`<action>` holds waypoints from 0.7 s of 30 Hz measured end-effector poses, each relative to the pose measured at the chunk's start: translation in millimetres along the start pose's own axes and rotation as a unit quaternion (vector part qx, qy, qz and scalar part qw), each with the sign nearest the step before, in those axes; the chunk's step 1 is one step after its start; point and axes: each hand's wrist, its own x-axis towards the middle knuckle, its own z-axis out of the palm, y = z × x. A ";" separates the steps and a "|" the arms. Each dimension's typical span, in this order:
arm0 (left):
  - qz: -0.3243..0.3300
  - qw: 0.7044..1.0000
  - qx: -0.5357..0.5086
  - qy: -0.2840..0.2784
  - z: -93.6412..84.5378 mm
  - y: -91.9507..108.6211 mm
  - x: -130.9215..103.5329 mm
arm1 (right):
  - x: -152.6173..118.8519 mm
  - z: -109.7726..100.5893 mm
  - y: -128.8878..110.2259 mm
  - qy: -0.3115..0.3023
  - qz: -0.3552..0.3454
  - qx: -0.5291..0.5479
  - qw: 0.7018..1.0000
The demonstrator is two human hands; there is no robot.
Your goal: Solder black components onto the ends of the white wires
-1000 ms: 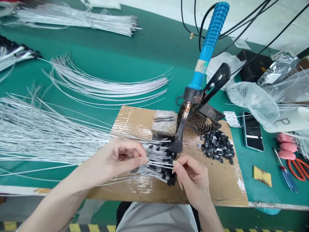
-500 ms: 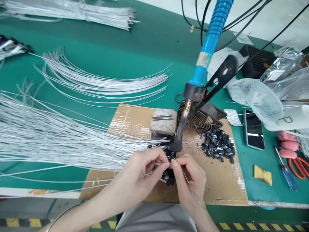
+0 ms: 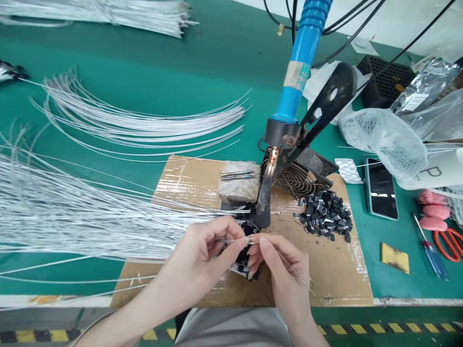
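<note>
My left hand (image 3: 204, 258) pinches the end of a thin white wire (image 3: 227, 241) between thumb and forefinger. Close to its fingertips, my right hand (image 3: 287, 262) grips a thin silvery wire (image 3: 297, 275), which slants across the palm and sticks out at the lower right. What lies exactly between the fingertips is too small to make out. Beneath both hands are small black connectors (image 3: 256, 274), partly hidden. Just above them the bent tip of a soldering iron (image 3: 266, 185) points down, its blue handle held in a black metal bracket (image 3: 327, 103).
White wires (image 3: 108, 207) spread in a thick bundle on the left. Loose black connectors (image 3: 327, 217) lie heaped on the cardboard (image 3: 325, 274). Behind are a dirty whitish block (image 3: 238, 190) and a fan (image 3: 298, 178). A phone (image 3: 381, 188), yellow sponge (image 3: 395, 258), screwdriver (image 3: 434, 258) and scissors (image 3: 446, 246) lie right.
The view has shifted slightly, moving the iron and wires leftward. My left hand has drawn a little left, and my right fingers have spread, the forefinger reaching toward the left fingertips.
</note>
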 end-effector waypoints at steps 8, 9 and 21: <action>0.006 1.000 0.005 0.011 3.3 -5.5 -1.2 | 4.4 5.9 -5.0 0.001 0.028 0.068 0.997; 0.009 1.000 0.009 0.017 3.8 -6.1 -1.7 | 5.1 6.6 -5.6 0.000 0.031 0.075 0.997; 0.037 0.997 0.025 0.056 5.7 -9.1 -4.0 | 5.3 6.3 -6.3 0.002 0.070 0.104 0.992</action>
